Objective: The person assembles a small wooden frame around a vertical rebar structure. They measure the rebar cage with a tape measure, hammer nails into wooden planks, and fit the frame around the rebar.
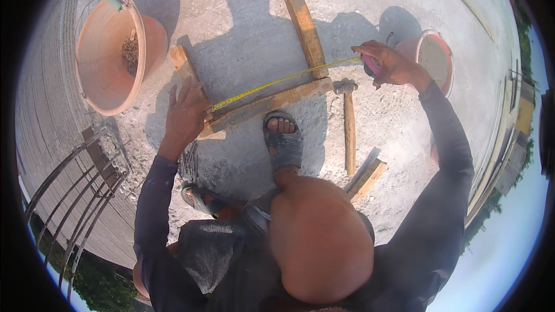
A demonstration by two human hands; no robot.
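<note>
A yellow tape measure blade (272, 82) stretches taut above a U-shaped wooden frame on the concrete. My right hand (399, 68) is closed round its pink tape case (372, 66), beyond the frame's right end. My left hand (188, 111) grips the blade's other end against the left wooden piece (184, 63); its fingers lie over the wood and partly hide it. One long wooden piece (272, 103) runs across near my foot, and another wooden piece (306, 32) points away from its right end. A hammer (349, 133) lies beside that corner, its head touching or nearly touching the wood.
An orange bucket (110, 98) with nails (130, 55) lies tilted at left. A bucket of grey material (435, 60) stands right. Bent steel bars (75, 196) rise at left. A wood offcut (367, 178) and loose nails (189, 162) lie near my sandalled feet (283, 144).
</note>
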